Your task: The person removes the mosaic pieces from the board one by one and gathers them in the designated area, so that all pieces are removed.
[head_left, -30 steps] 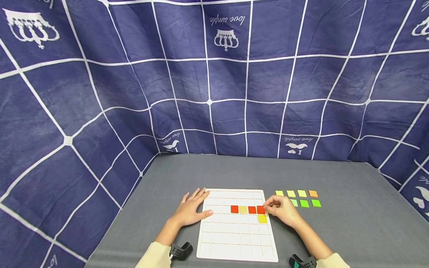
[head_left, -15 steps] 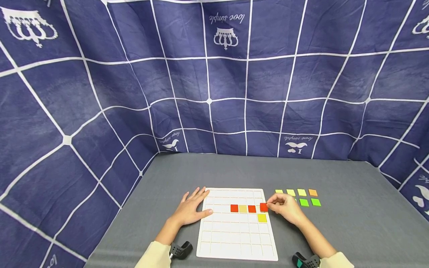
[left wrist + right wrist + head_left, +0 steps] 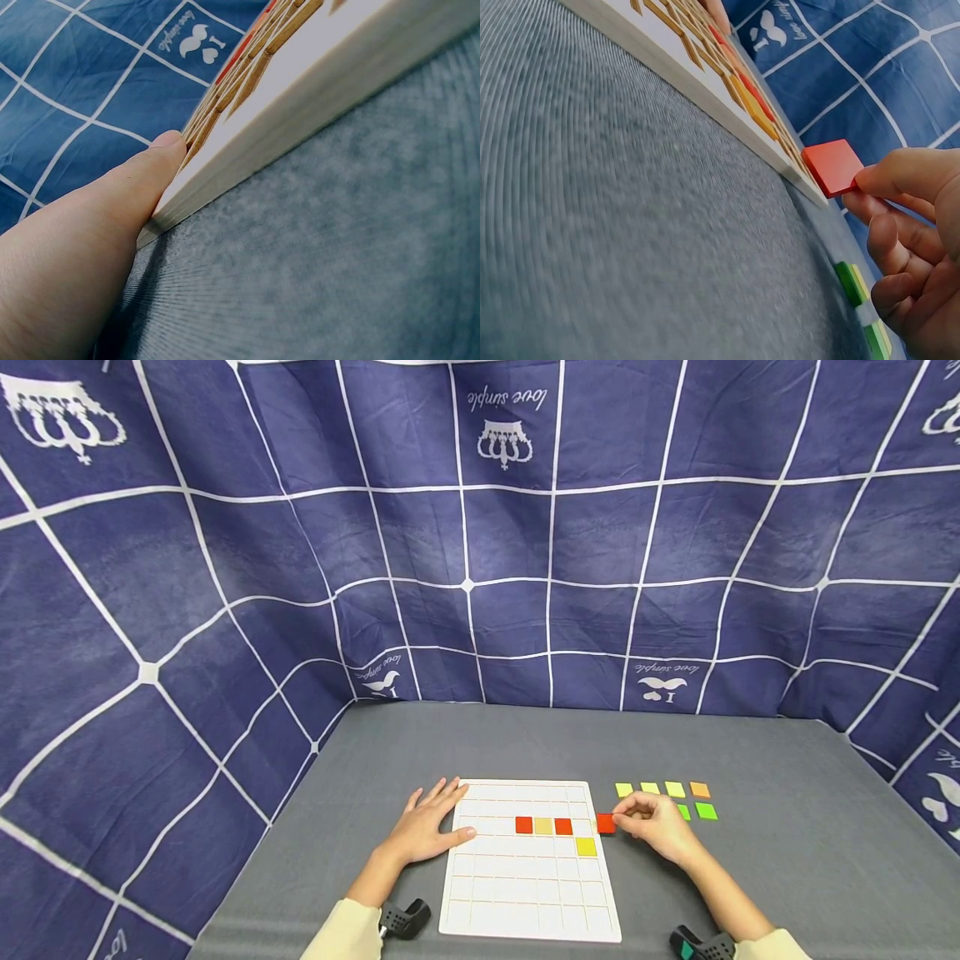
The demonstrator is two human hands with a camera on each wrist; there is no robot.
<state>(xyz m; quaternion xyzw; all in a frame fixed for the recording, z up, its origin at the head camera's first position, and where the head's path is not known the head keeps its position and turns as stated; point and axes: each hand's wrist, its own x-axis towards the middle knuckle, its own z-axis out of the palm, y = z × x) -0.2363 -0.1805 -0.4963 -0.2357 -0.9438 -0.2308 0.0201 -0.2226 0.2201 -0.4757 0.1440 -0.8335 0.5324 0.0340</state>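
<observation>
My right hand (image 3: 658,827) pinches a square red tile (image 3: 832,167) by its edge between thumb and fingers. In the head view that tile overlaps the right edge of the white gridded board (image 3: 525,893). My left hand (image 3: 423,831) lies spread at the board's left side, with thumb and fingertips on its edge; the left wrist view shows the thumb (image 3: 161,169) against the rim. On the board, a row holds a red tile (image 3: 523,825), a pale tan tile (image 3: 543,826) and another red tile (image 3: 563,827). A yellow tile (image 3: 586,847) sits lower, near the right edge.
Behind my right hand, on the grey table (image 3: 825,860), lie several loose tiles: pale yellow ones (image 3: 675,789), an orange one (image 3: 700,789) and green ones (image 3: 706,811). A dark blue curtain (image 3: 600,543) with white lines rises behind the table and on the left.
My right hand has moved right with the red tile, carrying it from the right end of the board's row to the board's edge. The left hand has stayed in place.
</observation>
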